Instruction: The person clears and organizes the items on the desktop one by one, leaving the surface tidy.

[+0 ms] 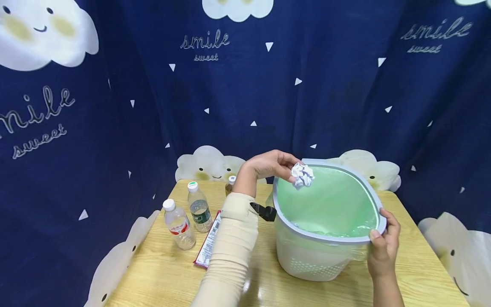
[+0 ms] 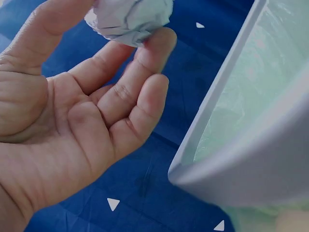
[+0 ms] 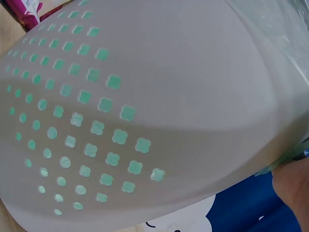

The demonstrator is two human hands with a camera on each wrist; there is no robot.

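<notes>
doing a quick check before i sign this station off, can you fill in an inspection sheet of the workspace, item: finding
Surface: pale wood-grain table.
Job's things: crumpled paper, held close to the opening of an off-white bin lined with a green bag.
Clutter: red-labelled bottle, dark-labelled bottle; third bottle and packet, both partly hidden by the left arm.
Hands: left hand pinches the crumpled paper; right hand grips the bin's grey rim.
Cables: nothing seen.
Surroundings: navy curtain printed with clouds, triangles and "smile sweet".

Crumpled white ball [image 1: 303, 175], apparently paper, in the left hand [image 1: 273, 164], near a grey-rimmed, green-lined bin [image 1: 299, 249].
</notes>
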